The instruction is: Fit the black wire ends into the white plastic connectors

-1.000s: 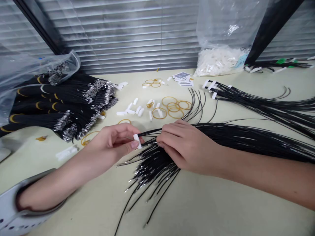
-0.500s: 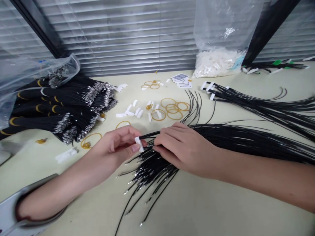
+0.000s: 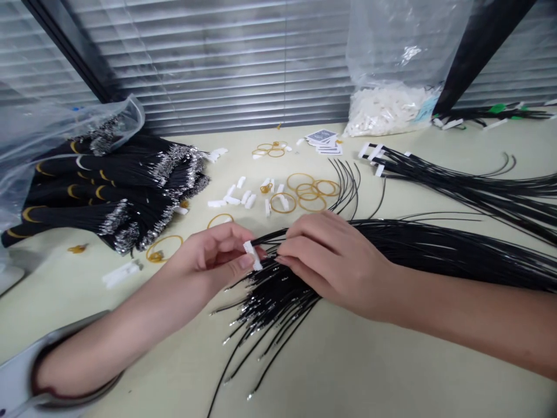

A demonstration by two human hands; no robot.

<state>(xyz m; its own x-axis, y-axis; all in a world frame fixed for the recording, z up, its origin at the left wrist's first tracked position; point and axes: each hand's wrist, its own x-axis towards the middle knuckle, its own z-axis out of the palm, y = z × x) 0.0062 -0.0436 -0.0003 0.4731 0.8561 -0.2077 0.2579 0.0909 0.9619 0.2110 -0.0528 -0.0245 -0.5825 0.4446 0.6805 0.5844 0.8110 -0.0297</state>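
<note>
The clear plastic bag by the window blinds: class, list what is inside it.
The clear plastic bag holds a heap of small white plastic connector housings; those underneath are covered by the ones on top.

Here's the left hand [image 3: 211, 261] pinching tight between thumb and fingers, left forearm [image 3: 117, 337] angling in from the lower left; the right hand [image 3: 333, 261] curls just beside it, fingers pressing down, right forearm [image 3: 456, 313] stretched across!

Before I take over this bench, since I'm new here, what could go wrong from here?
The white plastic connector pinched in the left hand is small and might slip away among the loose white connectors. The black wires under the right hand splay out with bare metal ends, so they could snag one another or bend.
</note>
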